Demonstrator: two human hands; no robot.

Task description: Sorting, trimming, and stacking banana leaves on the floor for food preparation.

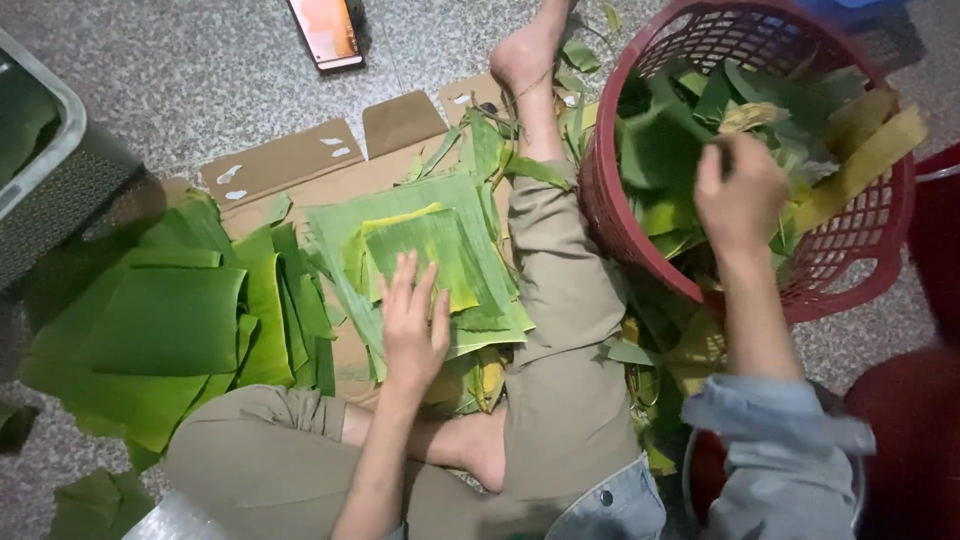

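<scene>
Two hands: both bare, seen from the head view, well apart from each other.
Left hand (413,322): flat and released, fingers spread, pressing on the stack of cut leaves (440,255); it grasps nothing.
Stack of cut leaves: lies on the flattened cardboard (290,160), near its right edge, just beside the person's bent leg (560,330).
Right hand (738,195): reaches into the red basket (870,250), fingers curled among the leaf scraps (670,150); whether it clenches one I cannot tell, since the hand is blurred.
Red basket: stands at the cardboard's right, touching the leg, its rim tilted toward the person.
Loose large leaves (170,320): piled over the cardboard's left edge, spilling onto the speckled floor (200,70).
Grey crate (45,170): off the cardboard's left corner, apart from the leaves.
Phone (325,32): on the floor beyond the cardboard's far edge.
Open room: bare cardboard shows only along the far edge; bare floor lies beyond it, around the phone.
</scene>
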